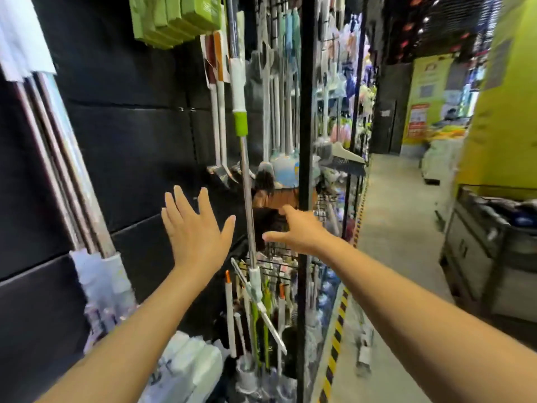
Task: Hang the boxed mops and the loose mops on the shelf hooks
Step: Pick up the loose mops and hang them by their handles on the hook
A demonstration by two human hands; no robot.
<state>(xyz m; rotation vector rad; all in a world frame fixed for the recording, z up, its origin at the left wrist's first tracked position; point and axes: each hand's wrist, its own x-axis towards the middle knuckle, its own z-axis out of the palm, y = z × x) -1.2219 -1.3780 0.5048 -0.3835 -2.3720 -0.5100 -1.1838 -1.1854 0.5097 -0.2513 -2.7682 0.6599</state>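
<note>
Motion blur smears the hanging goods behind the black upright shelf post [305,112], and the top of the loose mop with the silver metal pole and green-and-white grip [247,181] is cut off by the frame's upper edge. That mop hangs against the black shelf panel [130,141], its head low among other handles. The left hand [194,231], fingers spread, and the right hand [299,228], fingers loosely parted, flank the pole, gripping nothing.

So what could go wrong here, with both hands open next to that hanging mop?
Neither the left hand nor the right hand grips the green-collared mop, so a knock might swing it off its hook. Its tilted head could also snag the crowded handles below.
</note>
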